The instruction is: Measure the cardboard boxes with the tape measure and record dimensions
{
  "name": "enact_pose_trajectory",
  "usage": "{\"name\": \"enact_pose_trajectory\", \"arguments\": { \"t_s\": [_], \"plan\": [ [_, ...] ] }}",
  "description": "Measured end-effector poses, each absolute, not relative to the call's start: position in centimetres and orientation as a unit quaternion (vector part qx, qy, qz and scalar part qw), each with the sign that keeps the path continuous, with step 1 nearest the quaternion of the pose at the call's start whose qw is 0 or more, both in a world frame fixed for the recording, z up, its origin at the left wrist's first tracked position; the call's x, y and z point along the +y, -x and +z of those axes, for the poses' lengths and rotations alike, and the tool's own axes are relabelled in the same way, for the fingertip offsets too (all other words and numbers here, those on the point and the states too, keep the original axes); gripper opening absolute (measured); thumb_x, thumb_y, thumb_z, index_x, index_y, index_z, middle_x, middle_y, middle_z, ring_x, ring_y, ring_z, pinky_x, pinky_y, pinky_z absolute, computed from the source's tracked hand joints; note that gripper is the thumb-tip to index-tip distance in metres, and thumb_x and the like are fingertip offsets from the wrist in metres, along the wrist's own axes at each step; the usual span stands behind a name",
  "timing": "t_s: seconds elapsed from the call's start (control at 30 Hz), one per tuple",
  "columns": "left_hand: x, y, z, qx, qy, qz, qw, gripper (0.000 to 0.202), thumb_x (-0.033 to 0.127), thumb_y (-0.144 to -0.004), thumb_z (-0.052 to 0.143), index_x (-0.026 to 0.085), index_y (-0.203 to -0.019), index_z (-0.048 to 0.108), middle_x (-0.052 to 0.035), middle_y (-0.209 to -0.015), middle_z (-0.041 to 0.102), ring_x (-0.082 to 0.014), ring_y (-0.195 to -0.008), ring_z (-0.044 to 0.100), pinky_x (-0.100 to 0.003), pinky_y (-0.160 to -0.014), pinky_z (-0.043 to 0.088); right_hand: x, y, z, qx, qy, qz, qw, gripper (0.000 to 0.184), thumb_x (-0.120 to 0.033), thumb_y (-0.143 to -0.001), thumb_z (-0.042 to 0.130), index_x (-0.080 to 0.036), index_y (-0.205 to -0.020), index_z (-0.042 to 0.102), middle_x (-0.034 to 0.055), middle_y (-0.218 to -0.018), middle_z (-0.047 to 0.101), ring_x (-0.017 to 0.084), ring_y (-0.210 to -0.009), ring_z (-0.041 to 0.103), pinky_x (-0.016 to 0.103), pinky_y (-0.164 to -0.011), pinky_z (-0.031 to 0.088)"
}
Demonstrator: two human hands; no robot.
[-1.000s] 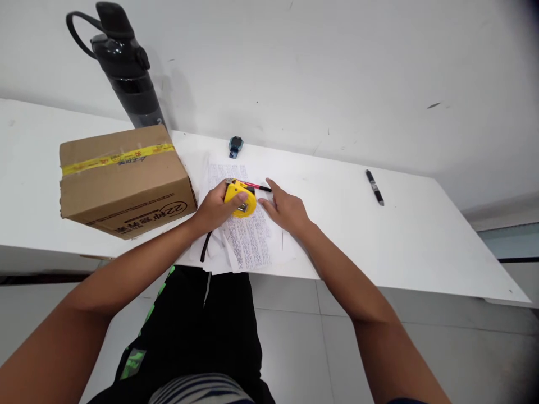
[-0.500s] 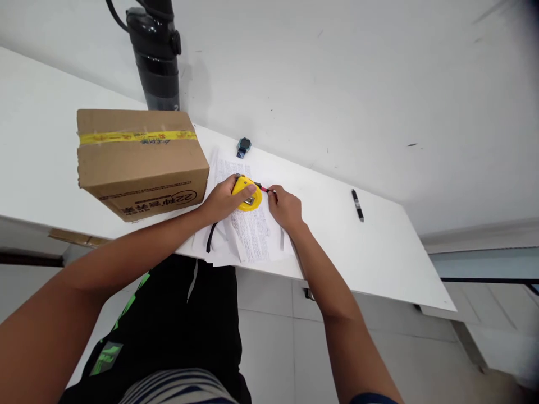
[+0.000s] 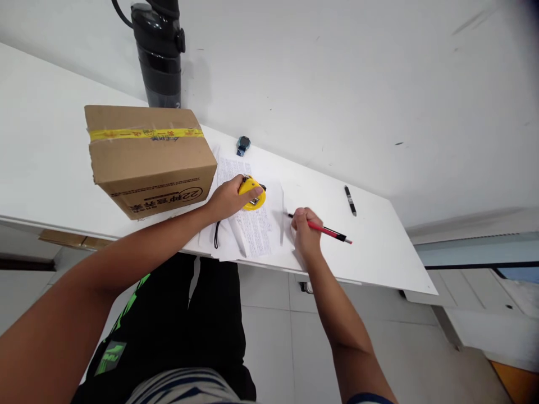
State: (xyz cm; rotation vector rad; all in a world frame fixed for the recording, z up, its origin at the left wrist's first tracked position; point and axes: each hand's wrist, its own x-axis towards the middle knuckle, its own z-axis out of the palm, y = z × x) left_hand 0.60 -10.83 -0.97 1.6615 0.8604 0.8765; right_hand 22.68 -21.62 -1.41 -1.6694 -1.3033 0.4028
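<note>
My left hand (image 3: pixel 229 197) is closed around a yellow tape measure (image 3: pixel 253 194) that rests on printed sheets of paper (image 3: pixel 251 231) on the white table (image 3: pixel 370 241). A black wrist strap (image 3: pixel 216 234) trails from the tape measure toward the table's near edge. My right hand (image 3: pixel 305 232) is closed on a red pencil (image 3: pixel 326 230), its point toward the paper and its back end out to the right. The right hand sits at the right edge of the sheets.
A taped cardboard box (image 3: pixel 149 157) stands left of the papers. Behind it a black water bottle (image 3: pixel 160 53) stands by the wall. A small blue-black device (image 3: pixel 242 145) lies beyond the papers. A black marker (image 3: pixel 350 200) lies to the right.
My right hand took the red pencil from beside the tape measure and drew it to the right, off toward the edge of the sheets. The left hand stayed on the tape measure.
</note>
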Motion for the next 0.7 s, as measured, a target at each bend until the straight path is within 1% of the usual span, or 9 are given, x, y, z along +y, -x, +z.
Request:
{"name": "enact_pose_trajectory", "arguments": {
  "t_s": [0.03, 0.07, 0.1, 0.17, 0.23, 0.3, 0.4, 0.5, 0.7],
  "plan": [
    [-10.8, -0.6, -1.0, 0.361, -0.696, 0.361, 0.505, 0.050, 0.067, -0.080, 0.062, 0.020, -0.098, 0.061, -0.0057, -0.091, 0.068, -0.0195, -0.078, 0.062, -0.030, -0.066, 0.046, -22.6, -22.1, -1.6, -0.511, 0.670, 0.199, 0.500, 0.042, -0.061, -0.093, 0.044, -0.023, -0.078, 0.052, -0.0050, -0.057, 0.041, 0.013, -0.051, 0.039, 0.026, -0.050, 0.033],
    [-10.8, -0.7, -1.0, 0.365, -0.700, 0.359, 0.498, 0.050, 0.067, -0.080, 0.061, 0.020, -0.098, 0.061, -0.0056, -0.090, 0.068, -0.0194, -0.078, 0.062, -0.030, -0.066, 0.046, -23.4, -21.4, -1.8, -0.496, 0.655, 0.239, 0.519, 0.045, -0.063, -0.094, 0.039, -0.024, -0.078, 0.053, -0.0060, -0.054, 0.037, 0.013, -0.048, 0.035, 0.026, -0.048, 0.031],
    [-10.8, -0.7, -1.0, 0.371, -0.703, 0.358, 0.491, 0.051, 0.068, -0.080, 0.061, 0.020, -0.098, 0.061, -0.0055, -0.090, 0.068, -0.0195, -0.078, 0.062, -0.030, -0.067, 0.046, -23.8, -20.8, -2.0, -0.482, 0.639, 0.274, 0.534, 0.048, -0.064, -0.095, 0.035, -0.024, -0.080, 0.055, -0.0061, -0.052, 0.037, 0.012, -0.046, 0.034, 0.026, -0.046, 0.029],
    [-10.7, -0.8, -1.0, 0.380, -0.705, 0.354, 0.483, 0.052, 0.068, -0.080, 0.060, 0.020, -0.099, 0.061, -0.0055, -0.090, 0.068, -0.0198, -0.079, 0.062, -0.030, -0.067, 0.046, -24.1, -19.9, -2.1, -0.465, 0.619, 0.326, 0.542, 0.053, -0.065, -0.096, 0.029, -0.023, -0.083, 0.059, -0.0044, -0.052, 0.043, 0.012, -0.045, 0.035, 0.026, -0.044, 0.027],
    [-10.7, -0.8, -0.9, 0.389, -0.705, 0.349, 0.479, 0.052, 0.068, -0.080, 0.060, 0.020, -0.098, 0.060, -0.0056, -0.091, 0.068, -0.0201, -0.080, 0.063, -0.030, -0.067, 0.046, -23.8, -19.5, -2.2, -0.444, 0.636, 0.323, 0.542, 0.055, -0.065, -0.095, 0.036, -0.021, -0.075, 0.061, -0.0024, -0.053, 0.048, 0.012, -0.046, 0.037, 0.026, -0.044, 0.027],
    [-10.8, -0.7, -0.7, 0.395, -0.708, 0.343, 0.475, 0.051, 0.068, -0.080, 0.059, 0.020, -0.098, 0.060, -0.0053, -0.092, 0.068, -0.0203, -0.081, 0.063, -0.030, -0.066, 0.046, -23.5, -19.6, -2.3, -0.429, 0.669, 0.294, 0.531, 0.053, -0.063, -0.091, 0.048, -0.020, -0.063, 0.061, -0.0026, -0.051, 0.046, 0.011, -0.048, 0.039, 0.026, -0.047, 0.029],
    [-10.9, -0.7, -0.5, 0.399, -0.713, 0.334, 0.470, 0.049, 0.068, -0.081, 0.059, 0.021, -0.097, 0.059, -0.0046, -0.091, 0.068, -0.0203, -0.081, 0.063, -0.029, -0.065, 0.046, -23.4, -19.8, -2.4, -0.440, 0.693, 0.263, 0.507, 0.046, -0.056, -0.084, 0.063, -0.019, -0.057, 0.060, -0.0034, -0.052, 0.046, 0.012, -0.053, 0.042, 0.026, -0.053, 0.034],
    [-10.9, -0.7, -0.5, 0.398, -0.712, 0.335, 0.472, 0.050, 0.068, -0.081, 0.058, 0.021, -0.098, 0.058, -0.0043, -0.091, 0.068, -0.0199, -0.080, 0.063, -0.029, -0.064, 0.046, -23.5, -19.7, -2.4, -0.456, 0.697, 0.269, 0.484, 0.042, -0.050, -0.083, 0.065, -0.019, -0.055, 0.059, -0.0028, -0.053, 0.050, 0.012, -0.056, 0.044, 0.027, -0.057, 0.036],
    [-10.7, -0.8, -0.7, 0.401, -0.716, 0.338, 0.461, 0.050, 0.069, -0.081, 0.058, 0.021, -0.097, 0.058, -0.0041, -0.090, 0.068, -0.0201, -0.081, 0.063, -0.029, -0.063, 0.046, -23.5, -19.5, -2.4, -0.450, 0.698, 0.308, 0.465, 0.036, -0.044, -0.084, 0.064, -0.019, -0.057, 0.061, -0.0024, -0.055, 0.052, 0.012, -0.055, 0.043, 0.027, -0.055, 0.034]
  ]
}}
